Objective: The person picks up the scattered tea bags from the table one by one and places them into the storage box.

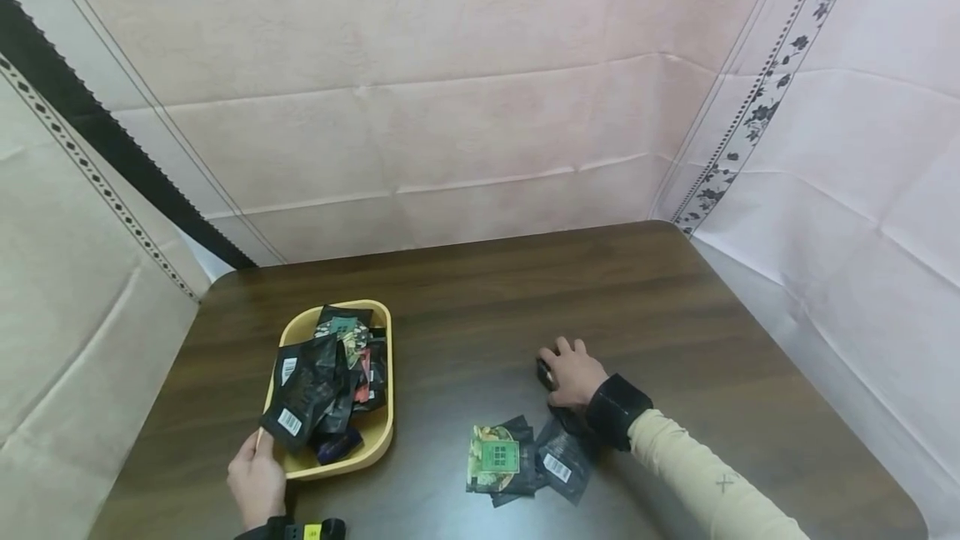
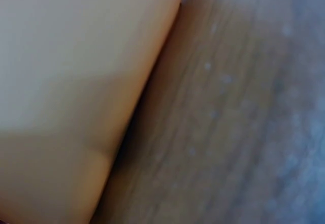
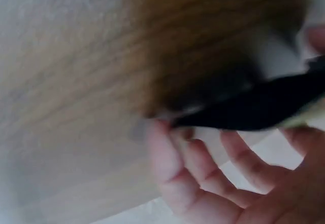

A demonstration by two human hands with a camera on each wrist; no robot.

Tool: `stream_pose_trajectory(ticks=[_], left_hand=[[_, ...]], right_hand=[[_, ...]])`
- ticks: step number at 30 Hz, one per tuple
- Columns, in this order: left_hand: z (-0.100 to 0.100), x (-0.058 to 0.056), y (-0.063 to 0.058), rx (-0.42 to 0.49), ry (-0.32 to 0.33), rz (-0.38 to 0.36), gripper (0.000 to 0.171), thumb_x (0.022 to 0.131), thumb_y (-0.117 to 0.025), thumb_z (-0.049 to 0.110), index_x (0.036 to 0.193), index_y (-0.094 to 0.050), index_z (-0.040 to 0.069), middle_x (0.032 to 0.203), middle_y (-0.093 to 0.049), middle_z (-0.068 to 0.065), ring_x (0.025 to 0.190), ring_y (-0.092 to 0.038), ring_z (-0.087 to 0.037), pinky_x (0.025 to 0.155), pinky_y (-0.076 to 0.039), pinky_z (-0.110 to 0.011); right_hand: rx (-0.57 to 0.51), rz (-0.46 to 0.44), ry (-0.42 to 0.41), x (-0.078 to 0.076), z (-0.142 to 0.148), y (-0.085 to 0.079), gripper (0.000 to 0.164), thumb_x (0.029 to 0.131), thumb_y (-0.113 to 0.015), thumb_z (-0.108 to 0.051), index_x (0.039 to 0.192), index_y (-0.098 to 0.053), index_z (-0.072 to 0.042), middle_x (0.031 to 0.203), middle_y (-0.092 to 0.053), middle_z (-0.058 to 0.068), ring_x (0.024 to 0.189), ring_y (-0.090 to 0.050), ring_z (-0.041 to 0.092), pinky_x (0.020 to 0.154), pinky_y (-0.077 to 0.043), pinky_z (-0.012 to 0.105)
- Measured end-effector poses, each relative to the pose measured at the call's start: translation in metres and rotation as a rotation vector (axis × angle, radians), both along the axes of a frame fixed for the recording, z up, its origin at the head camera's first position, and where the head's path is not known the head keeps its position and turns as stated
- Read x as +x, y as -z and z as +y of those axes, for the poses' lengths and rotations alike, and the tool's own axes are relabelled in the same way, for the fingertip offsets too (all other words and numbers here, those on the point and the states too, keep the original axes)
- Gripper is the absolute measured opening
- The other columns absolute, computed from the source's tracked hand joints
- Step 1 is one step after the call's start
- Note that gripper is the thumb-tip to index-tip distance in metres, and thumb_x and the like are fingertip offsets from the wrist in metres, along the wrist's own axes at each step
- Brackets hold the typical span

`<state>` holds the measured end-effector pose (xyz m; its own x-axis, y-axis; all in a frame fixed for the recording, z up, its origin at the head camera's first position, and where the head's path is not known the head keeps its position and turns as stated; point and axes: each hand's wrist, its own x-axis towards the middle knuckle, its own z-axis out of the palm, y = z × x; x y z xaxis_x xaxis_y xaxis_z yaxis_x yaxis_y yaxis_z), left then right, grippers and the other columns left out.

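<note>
At the left of the table, a yellow plastic basket (image 1: 378, 444) holds several small black packets, one black packet with white barcode labels (image 1: 311, 394) lying over its left rim. My left hand (image 1: 257, 477) grips the basket's near left corner, thumb up by the rim. Close up in the left wrist view is the smooth basket wall (image 2: 76, 56). My right hand (image 1: 573, 375) holds a black packet (image 3: 254, 104) low over the table, fingers bent along its edge. Near that wrist lie a packet with a green label (image 1: 498, 457) and a black barcoded packet (image 1: 564, 467), overlapping.
The dark wood-grain table (image 1: 465, 307) has rounded far corners. Pale cloth (image 1: 420, 132) hangs behind it and on both sides. A dark blue item (image 1: 339, 445) lies at the near end of the basket. The left wrist band (image 1: 313, 530) sits close to the basket.
</note>
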<state>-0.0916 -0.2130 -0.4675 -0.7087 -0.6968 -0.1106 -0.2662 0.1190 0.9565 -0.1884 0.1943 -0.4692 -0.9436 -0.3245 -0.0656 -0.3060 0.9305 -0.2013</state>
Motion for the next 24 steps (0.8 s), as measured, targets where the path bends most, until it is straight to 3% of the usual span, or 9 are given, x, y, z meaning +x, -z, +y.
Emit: stream_pose_trajectory(ticks=[5, 11, 14, 19, 24], left_hand=[[0.000, 0.001, -0.001, -0.007, -0.005, 0.008, 0.048, 0.095, -0.035, 0.024, 0.121, -0.047, -0.015, 0.126, -0.042, -0.034, 0.118, -0.035, -0.041, 0.101, -0.023, -0.052], [-0.001, 0.002, 0.000, -0.020, -0.008, 0.012, 0.049, 0.095, -0.035, 0.024, 0.120, -0.048, -0.015, 0.126, -0.042, -0.034, 0.117, -0.036, -0.041, 0.100, -0.023, -0.053], [-0.001, 0.002, 0.000, -0.017, -0.014, 0.015, 0.048, 0.095, -0.034, 0.024, 0.120, -0.048, -0.015, 0.126, -0.043, -0.034, 0.117, -0.036, -0.040, 0.099, -0.024, -0.052], [-0.001, 0.003, -0.001, -0.021, 0.000, 0.007, 0.048, 0.096, -0.034, 0.024, 0.121, -0.047, -0.015, 0.126, -0.042, -0.034, 0.118, -0.035, -0.042, 0.100, -0.023, -0.053], [0.002, 0.003, -0.002, -0.057, 0.011, 0.008, 0.048, 0.096, -0.033, 0.023, 0.120, -0.048, -0.015, 0.125, -0.044, -0.034, 0.119, -0.036, -0.044, 0.099, -0.024, -0.054]], right_hand=[[0.014, 0.027, -0.029, -0.007, -0.001, 0.005, 0.054, 0.064, -0.076, -0.002, 0.111, -0.053, -0.011, 0.105, -0.047, 0.015, 0.088, -0.046, 0.035, 0.052, -0.047, 0.042], [0.037, 0.133, -0.093, -0.020, -0.007, 0.005, 0.025, 0.070, -0.070, 0.003, 0.087, -0.060, -0.013, 0.074, -0.052, 0.005, 0.062, -0.053, 0.023, 0.053, -0.047, 0.037], [0.022, 0.167, -0.131, -0.025, -0.017, -0.007, 0.023, 0.072, -0.067, 0.003, 0.086, -0.060, -0.013, 0.072, -0.051, 0.003, 0.058, -0.051, 0.019, 0.049, -0.045, 0.033], [-0.011, 0.188, -0.185, -0.030, -0.046, -0.036, 0.036, 0.070, -0.069, 0.001, 0.102, -0.059, -0.012, 0.083, -0.055, 0.007, 0.061, -0.053, 0.019, 0.049, -0.045, 0.032], [-0.137, 0.168, -0.275, -0.039, -0.089, -0.070, 0.050, 0.068, -0.068, -0.002, 0.113, -0.052, -0.015, 0.096, -0.053, 0.009, 0.068, -0.054, 0.018, 0.053, -0.046, 0.029]])
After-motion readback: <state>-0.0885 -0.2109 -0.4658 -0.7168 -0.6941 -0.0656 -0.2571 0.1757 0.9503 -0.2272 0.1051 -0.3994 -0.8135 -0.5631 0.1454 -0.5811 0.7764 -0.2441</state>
